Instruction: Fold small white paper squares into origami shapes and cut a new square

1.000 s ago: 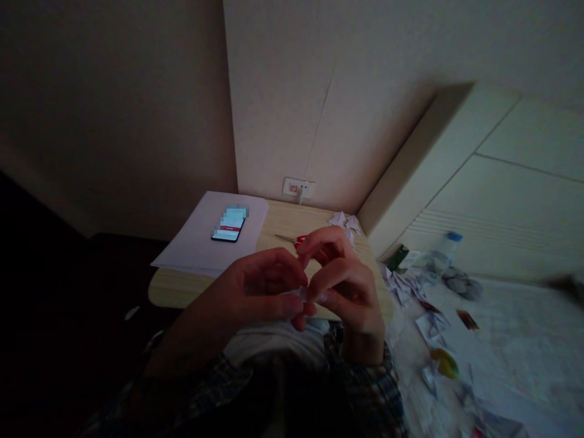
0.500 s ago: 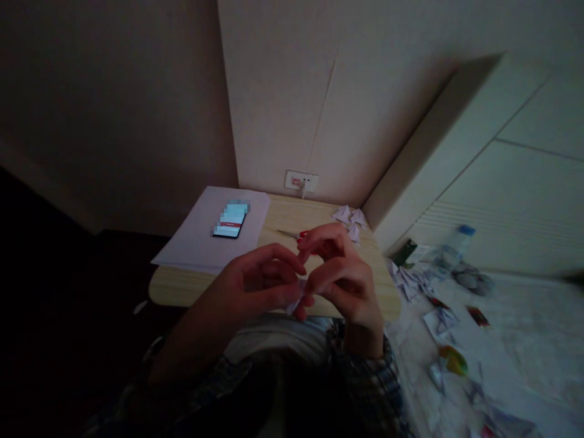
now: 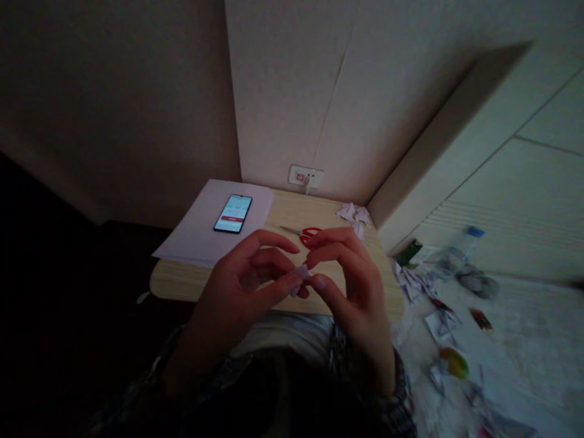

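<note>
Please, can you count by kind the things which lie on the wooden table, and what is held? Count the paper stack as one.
Phone: 1
Scissors: 1
Paper stack: 1
Folded paper pieces: 3
Held paper piece: 1
Total: 7

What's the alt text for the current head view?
Two bare hands, left and right, hold a small piece of folded paper above a wooden table. Behind them lie red-handled scissors, a lit phone on paper sheets, and three folded paper pieces.

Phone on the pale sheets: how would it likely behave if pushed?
The phone looks flat and rigid, so it would probably slide rather than roll or tip. It lies on loose-looking paper sheets, which might shift along with it.
</note>
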The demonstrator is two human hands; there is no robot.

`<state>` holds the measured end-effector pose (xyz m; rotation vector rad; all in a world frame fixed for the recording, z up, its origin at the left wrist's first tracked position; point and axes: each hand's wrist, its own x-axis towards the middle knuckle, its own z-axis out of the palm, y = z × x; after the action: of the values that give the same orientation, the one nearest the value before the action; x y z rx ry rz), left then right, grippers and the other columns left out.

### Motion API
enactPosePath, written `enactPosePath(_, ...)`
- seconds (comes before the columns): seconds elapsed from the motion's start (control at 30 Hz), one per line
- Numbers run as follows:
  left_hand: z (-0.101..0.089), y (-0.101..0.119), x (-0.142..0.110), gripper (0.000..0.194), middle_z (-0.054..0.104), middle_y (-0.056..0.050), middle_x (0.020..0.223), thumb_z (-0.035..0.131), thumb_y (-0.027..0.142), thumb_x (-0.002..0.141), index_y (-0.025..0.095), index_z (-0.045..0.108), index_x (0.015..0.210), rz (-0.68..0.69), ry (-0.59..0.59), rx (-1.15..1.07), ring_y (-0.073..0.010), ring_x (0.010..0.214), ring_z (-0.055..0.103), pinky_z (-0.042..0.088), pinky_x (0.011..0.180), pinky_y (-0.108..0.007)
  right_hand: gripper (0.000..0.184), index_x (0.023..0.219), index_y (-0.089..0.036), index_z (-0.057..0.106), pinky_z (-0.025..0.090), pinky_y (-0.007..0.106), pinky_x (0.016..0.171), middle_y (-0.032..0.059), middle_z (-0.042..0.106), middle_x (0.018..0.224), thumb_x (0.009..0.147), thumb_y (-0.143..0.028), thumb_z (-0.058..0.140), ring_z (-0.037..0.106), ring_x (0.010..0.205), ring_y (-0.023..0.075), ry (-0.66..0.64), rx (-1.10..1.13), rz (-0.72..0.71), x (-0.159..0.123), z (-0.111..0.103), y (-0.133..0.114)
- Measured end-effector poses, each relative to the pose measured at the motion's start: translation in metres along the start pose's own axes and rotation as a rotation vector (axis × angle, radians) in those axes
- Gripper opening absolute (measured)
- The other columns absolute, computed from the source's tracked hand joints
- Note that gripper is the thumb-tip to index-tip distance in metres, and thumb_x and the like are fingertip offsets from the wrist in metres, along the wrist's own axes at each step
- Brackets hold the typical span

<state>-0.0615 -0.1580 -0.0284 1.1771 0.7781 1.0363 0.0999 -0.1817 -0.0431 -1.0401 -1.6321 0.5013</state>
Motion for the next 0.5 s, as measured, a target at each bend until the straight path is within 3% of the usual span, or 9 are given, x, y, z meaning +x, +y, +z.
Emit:
enactPosePath(0.13,0.0032,-0.0011,-0.0039,0.019,0.069,0.009,0.063,0.075,0.012,0.077,0.022,0.061,0.086,-0.001,0.056,0.037,-0.0117,0.065,0.071,0.056,0.070,-0.021,0.008,0.084,-0.025,0.066,0.045,0.039,0.097,0.0028,0.063,0.100,0.089,-0.019,0.066,0.060,0.104,0.0211,0.030,-0.019,0.001,-0.0040,0.0015,-0.0020)
enactPosePath(0.5,0.0058,-0.0041,-0.0052,0.020,0.070,0.008,0.062,0.076,0.011,0.076,0.023,0.060,0.078,-0.061,0.157,0.061,-0.0138,0.065,0.072,0.056,0.069,-0.022,0.016,0.079,-0.024,0.064,0.048,0.034,0.081,0.0013,0.063,0.088,0.089,-0.012,0.064,0.061,0.089,0.0184,0.087,-0.101,0.033,-0.0086,0.0094,-0.0040)
